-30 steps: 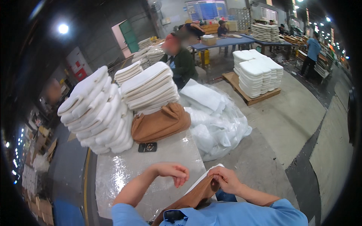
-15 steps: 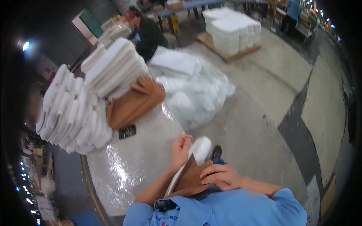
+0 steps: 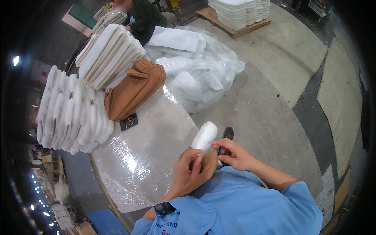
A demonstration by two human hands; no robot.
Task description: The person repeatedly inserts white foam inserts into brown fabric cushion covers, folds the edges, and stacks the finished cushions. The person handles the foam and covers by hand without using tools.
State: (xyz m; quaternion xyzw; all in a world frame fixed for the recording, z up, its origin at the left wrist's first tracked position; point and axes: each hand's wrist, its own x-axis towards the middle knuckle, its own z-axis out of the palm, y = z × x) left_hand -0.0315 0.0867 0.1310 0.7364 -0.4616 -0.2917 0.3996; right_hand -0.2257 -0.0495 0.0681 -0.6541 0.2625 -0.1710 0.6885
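Note:
A rolled or folded white padding piece [image 3: 205, 136] sticks out of a brown fabric cover [image 3: 206, 171] close to my body, at the table's right edge. On the left side of the cover's mouth, my left hand [image 3: 187, 170] is closed, its fingers and thumb pinching the fabric rim beside the padding. My right hand [image 3: 236, 155] grips the opposite rim between thumb and fingers, just right of the padding. The lower part of the padding is hidden inside the cover.
Stacked white padding [image 3: 72, 113] and another white pile [image 3: 111, 55] stand on the plastic-covered table [image 3: 145, 172]. Near them lie brown fabric covers [image 3: 135, 90] and a dark phone [image 3: 129, 122]. Beyond are a clear bag of padding [image 3: 199, 78], a loaded pallet [image 3: 235, 29] and a seated person [image 3: 147, 17].
My left hand has left the padding's side and now holds the cover's rim. The cover now wraps round the padding's lower part. My right hand has moved up along the rim.

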